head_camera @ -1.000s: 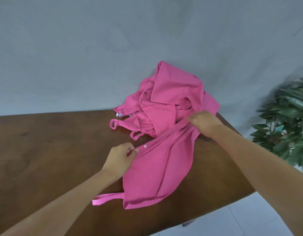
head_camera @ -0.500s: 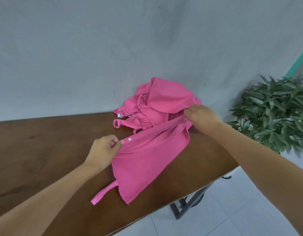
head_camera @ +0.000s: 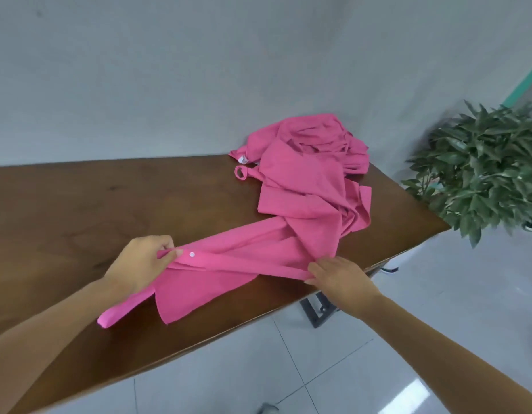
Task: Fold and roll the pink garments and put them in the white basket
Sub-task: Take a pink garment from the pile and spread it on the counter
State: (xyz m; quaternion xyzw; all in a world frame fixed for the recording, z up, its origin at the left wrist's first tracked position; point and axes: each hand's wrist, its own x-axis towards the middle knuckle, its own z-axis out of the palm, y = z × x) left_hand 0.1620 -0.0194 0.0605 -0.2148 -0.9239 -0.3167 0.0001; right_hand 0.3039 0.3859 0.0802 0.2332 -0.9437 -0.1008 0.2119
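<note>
Now that the right hand has come off the pile at 1 o'clock and down to the table edge around 4, one garment is dragged out and pulled taut between both hands. It's still touching the pile. The left hand at 8 o'clock keeps pinching the button edge, and the right fingers pinch the other end. I'd say it's about ready to lay flat and fold. No basket in sight though.

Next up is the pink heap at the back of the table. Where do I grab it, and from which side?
Likely the looped strap on the pink heap: it lies flat on the table, sticking out left, clear of the crumpled folds. Come from the left and pinch the loop.
</note>
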